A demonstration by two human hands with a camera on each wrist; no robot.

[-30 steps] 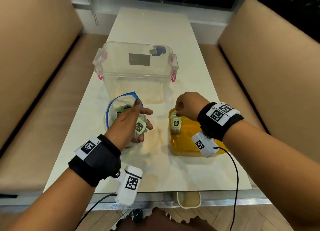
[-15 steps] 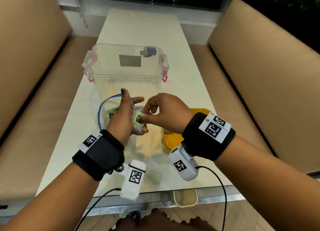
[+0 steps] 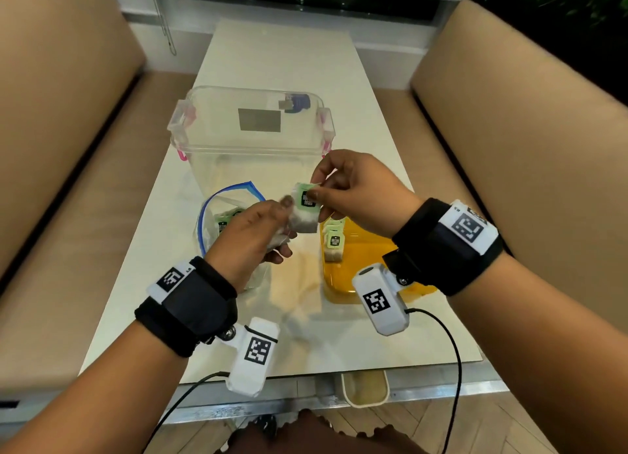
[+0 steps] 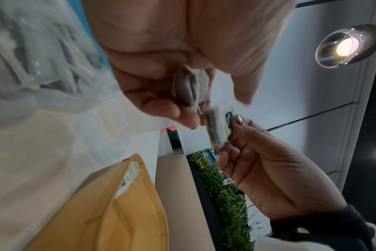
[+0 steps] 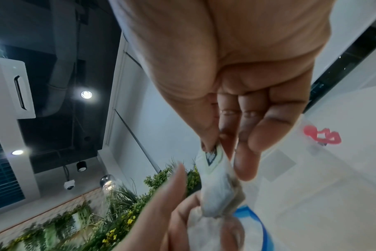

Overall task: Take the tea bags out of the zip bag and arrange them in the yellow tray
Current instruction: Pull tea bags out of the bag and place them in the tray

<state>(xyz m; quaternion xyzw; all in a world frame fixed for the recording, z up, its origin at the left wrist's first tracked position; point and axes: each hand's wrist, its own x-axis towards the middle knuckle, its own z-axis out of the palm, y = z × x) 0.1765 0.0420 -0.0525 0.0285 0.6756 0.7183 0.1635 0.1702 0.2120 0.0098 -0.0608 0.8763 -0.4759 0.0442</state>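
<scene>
Toward the left edge of the surface (image 3: 306,345), the zip bag (image 3: 217,215) lies open with tea bags inside. Above it, a spare tea bag (image 4: 189,84) is kept in the curled fingers of the left hand (image 3: 251,239). Between the hands, the passed tea bag (image 3: 306,212) hangs upright, pinched at its green tag by the right hand (image 3: 356,195). The yellow tray (image 3: 367,266) lies just below and right of that pinch, so the right hand is judged nearer.
</scene>
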